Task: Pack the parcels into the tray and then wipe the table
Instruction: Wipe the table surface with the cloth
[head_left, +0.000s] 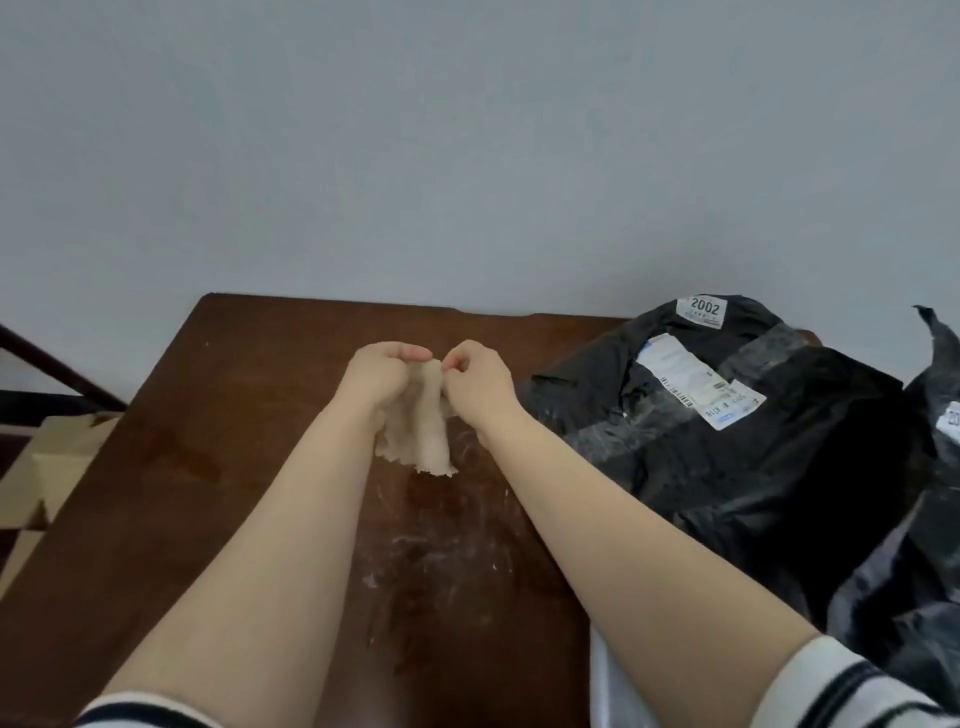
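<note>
Hands close together, both clamped on one cloth. The left hand (382, 376) curls its fingers round the upper left part of the cloth (428, 436). The right hand (478, 382) pinches its upper right edge between thumb and fingers. The cloth is beige and crumpled and hangs down from the hands over the far middle of the bench (234, 467). Whether its lower edge touches the wood cannot be told.

Far left of the cloth, off the bench edge: pale tan cardboard box (47, 467), partly cut off by the frame.

Under the cloth: dark brown wooden bench top. On the near side of the cloth, between the forearms, whitish smears (441, 551) on the wood.

Right of the cloth: large black plastic parcel (727, 467), lying flat, with strips of clear tape. It carries a white shipping label (698, 387), and a small white tag (705, 310) reading 2002 sits at its far edge.

Further right of the cloth, at the frame edge: second black parcel (930, 545), only partly in view, against the first.

No tray can be made out under the parcels.

Near edge of frame: white sleeves with dark stripes on both arms.
</note>
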